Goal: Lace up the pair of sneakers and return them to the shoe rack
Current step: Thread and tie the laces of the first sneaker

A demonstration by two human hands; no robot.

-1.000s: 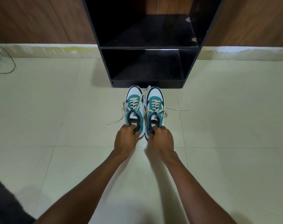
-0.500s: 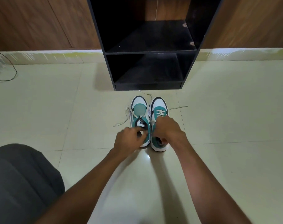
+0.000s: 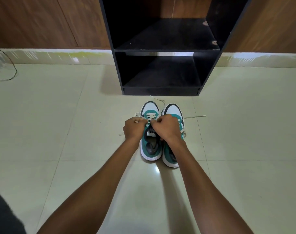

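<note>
Two teal, white and black sneakers stand side by side on the tiled floor, toes toward the rack. Over the left sneaker (image 3: 150, 146) both hands meet at the lacing. My left hand (image 3: 133, 128) pinches the cream lace on the left side of its eyelets. My right hand (image 3: 167, 128) pinches the lace on the right side and covers much of the right sneaker (image 3: 172, 110). Loose lace ends (image 3: 194, 117) trail on the floor. The black shoe rack (image 3: 160, 51) stands just beyond, both shelves bare.
A wood-panelled wall with a pale skirting runs behind the rack. A thin dark cable (image 3: 12, 75) loops on the floor at far left. Dark clothing (image 3: 2, 217) shows at the bottom left corner. Pale floor tiles spread on both sides.
Both hands left the sneakers' heels and moved forward to the left sneaker's laces. The right hand crossed over from the right sneaker. The camera view shifted closer.
</note>
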